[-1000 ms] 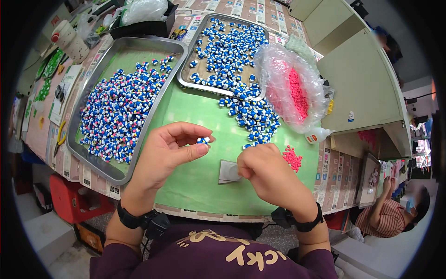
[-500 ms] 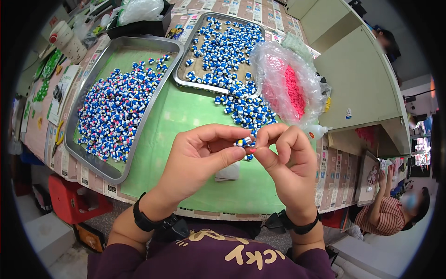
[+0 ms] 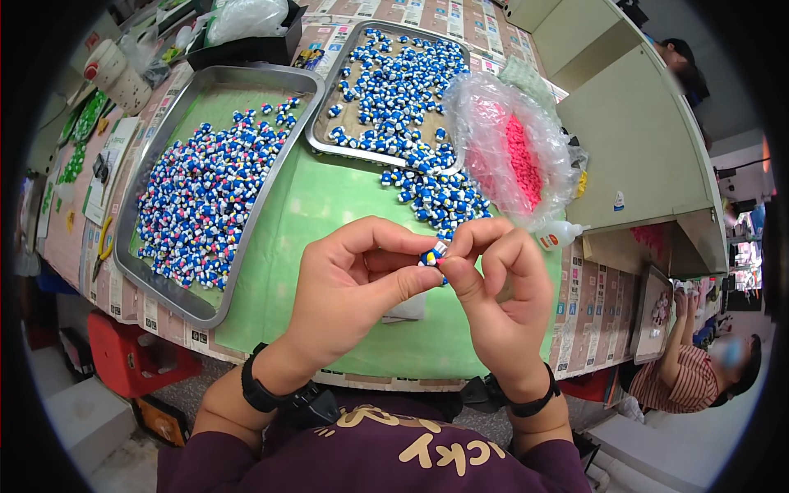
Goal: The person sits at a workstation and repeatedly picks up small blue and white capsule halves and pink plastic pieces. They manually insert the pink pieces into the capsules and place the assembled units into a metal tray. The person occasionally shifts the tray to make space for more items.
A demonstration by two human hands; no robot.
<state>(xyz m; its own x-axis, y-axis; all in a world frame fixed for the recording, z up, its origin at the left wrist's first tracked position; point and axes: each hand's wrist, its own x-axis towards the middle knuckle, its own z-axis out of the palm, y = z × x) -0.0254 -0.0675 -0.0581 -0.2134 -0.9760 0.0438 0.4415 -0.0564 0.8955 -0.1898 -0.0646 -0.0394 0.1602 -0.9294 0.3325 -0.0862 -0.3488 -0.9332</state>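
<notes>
Table (image 3: 588, 304), long, covered in printed paper, beneath all the trays. Cabinet (image 3: 633, 156), pale, at the right. Mat (image 3: 329, 197), light green, spread over the near part of the table. Left tray (image 3: 255, 76), grey metal, slanted, with a broad crowd of blue-and-white pieces (image 3: 214, 189), some marked with pink. Far tray (image 3: 357, 125), metal, brown inside, beyond the mat's middle, with similar pieces, plus a loose heap (image 3: 448, 197) just in front of it. Bag (image 3: 559, 156), clear plastic, beside the far tray, with pink bits (image 3: 524, 164) inside. Left hand (image 3: 345, 279), above the mat, thumb and fingertips pinched round one small figure (image 3: 431, 258). Right hand (image 3: 509, 296), facing it, thumb and forefinger narrowed at the figure's right side; anything between them too small to tell. Bottle (image 3: 557, 236), white, near the bag, nozzle to the right. Pad (image 3: 407, 310), whitish, on the mat, partly hidden behind the hands. Small figure, blue and white with a touch of yellow, in the left fingertips, between both hands.
</notes>
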